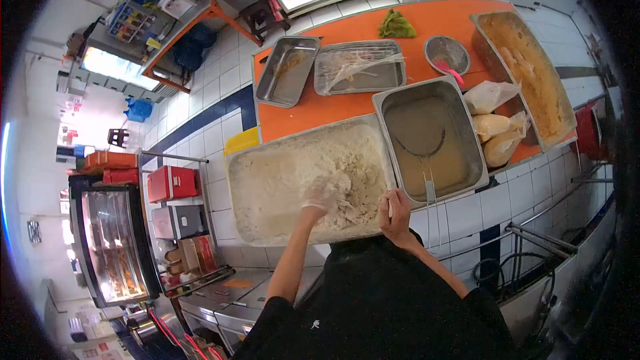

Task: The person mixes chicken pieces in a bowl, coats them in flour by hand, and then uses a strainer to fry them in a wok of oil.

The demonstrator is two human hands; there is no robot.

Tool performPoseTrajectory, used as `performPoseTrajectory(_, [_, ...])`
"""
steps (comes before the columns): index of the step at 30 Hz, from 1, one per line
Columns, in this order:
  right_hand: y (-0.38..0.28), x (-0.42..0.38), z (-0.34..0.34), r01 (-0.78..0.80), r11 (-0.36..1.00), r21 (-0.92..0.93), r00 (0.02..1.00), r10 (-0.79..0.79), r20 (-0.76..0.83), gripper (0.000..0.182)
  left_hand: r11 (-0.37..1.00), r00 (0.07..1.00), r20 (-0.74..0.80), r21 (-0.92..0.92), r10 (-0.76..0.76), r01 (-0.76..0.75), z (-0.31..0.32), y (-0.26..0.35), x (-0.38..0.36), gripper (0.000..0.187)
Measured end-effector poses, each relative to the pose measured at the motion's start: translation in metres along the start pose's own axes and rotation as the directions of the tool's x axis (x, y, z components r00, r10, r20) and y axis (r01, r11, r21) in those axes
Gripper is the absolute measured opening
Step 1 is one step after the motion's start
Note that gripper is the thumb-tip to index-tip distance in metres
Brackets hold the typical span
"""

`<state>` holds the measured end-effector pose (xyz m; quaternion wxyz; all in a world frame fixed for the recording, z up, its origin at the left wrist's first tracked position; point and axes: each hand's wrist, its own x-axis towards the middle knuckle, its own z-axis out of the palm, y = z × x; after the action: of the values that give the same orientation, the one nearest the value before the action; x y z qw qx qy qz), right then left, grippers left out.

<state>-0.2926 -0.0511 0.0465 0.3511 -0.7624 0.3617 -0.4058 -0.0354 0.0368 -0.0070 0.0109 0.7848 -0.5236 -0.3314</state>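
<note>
My left hand (323,191), in what looks like a clear plastic glove, is down in the flour (280,177) of a large shallow tray (235,210). Its blurred fingers blend into a heap of flour-coated pieces (360,177) just to their right. At the tray's near right corner, my right hand (395,213) has its fingers curled over the rim. Right beside that corner stands a deep metal pan (477,160) of cloudy liquid. A wire strainer (429,177) lies in it, its long handle reaching over the near edge.
On the orange table (293,120) are a metal tray (288,70), a plastic-covered tray (360,70), a bowl (447,57) with a pink utensil and a green cloth (397,25). Bagged food (497,127) and a long pan (533,80) of orange-brown mix stand at right. A glass warming cabinet (113,243) is at left.
</note>
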Motion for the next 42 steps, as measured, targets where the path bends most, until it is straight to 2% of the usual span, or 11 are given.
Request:
performPoseTrajectory(2, [0.0,-0.008,0.001,-0.02,0.999,-0.031,1.0,0.021,0.006,0.01,0.926,0.86,-0.351,0.216,0.37,-0.31,0.036,-0.052,-0.005,0.054])
performPoseTrajectory(5, [0.003,-0.006,0.006,-0.023,1.0,-0.004,1.0,0.023,0.0,0.011,0.973,0.826,-0.542,-0.061,0.154,-0.221,-0.002,-0.02,-0.042,0.053])
performPoseTrajectory(9, [0.0,-0.004,0.003,-0.007,1.0,0.001,1.0,0.007,-0.016,0.012,0.938,0.768,-0.548,0.102,0.331,-0.331,-0.047,0.001,-0.074,0.038])
performPoseTrajectory(12, [-0.001,-0.002,0.003,0.009,1.0,0.009,1.0,-0.009,-0.005,0.011,0.805,0.719,-0.526,0.589,0.454,-0.077,-0.048,-0.001,-0.082,0.035])
performPoseTrajectory(14, [-0.003,-0.005,0.004,0.002,1.0,0.0,1.0,-0.002,-0.016,0.011,0.967,0.812,-0.582,-0.185,0.036,-0.175,-0.078,0.042,-0.095,0.033])
performPoseTrajectory(21, [-0.003,-0.006,0.002,-0.011,1.0,0.003,1.0,0.011,0.006,0.009,0.989,0.822,-0.57,-0.122,-0.002,-0.082,-0.072,0.021,-0.102,0.033])
performPoseTrajectory(24, [-0.002,0.002,0.005,0.005,1.0,-0.003,1.0,-0.006,-0.028,0.008,0.877,0.688,-0.605,0.469,0.402,-0.101,-0.076,0.02,-0.1,0.031])
performPoseTrajectory(30, [-0.006,0.002,0.001,-0.009,1.0,-0.023,1.0,0.008,-0.023,0.008,0.871,0.857,-0.482,-0.483,-0.181,-0.088,-0.072,0.046,-0.116,0.034])
performPoseTrajectory(36, [-0.01,0.001,0.001,0.015,1.0,-0.011,1.0,-0.015,0.0,0.01,0.825,0.684,-0.579,0.562,0.444,-0.06,-0.072,0.06,-0.125,0.034])
performPoseTrajectory(38, [-0.017,0.009,0.0,0.051,0.998,-0.032,0.999,-0.05,0.007,0.012,0.945,0.794,-0.607,-0.277,-0.033,-0.173,-0.08,0.069,-0.12,0.035])
performPoseTrajectory(42, [-0.077,0.032,0.007,0.137,0.966,0.218,0.886,-0.218,0.41,0.024,0.849,0.816,-0.557,-0.498,-0.156,-0.178,-0.079,0.07,-0.12,0.039])
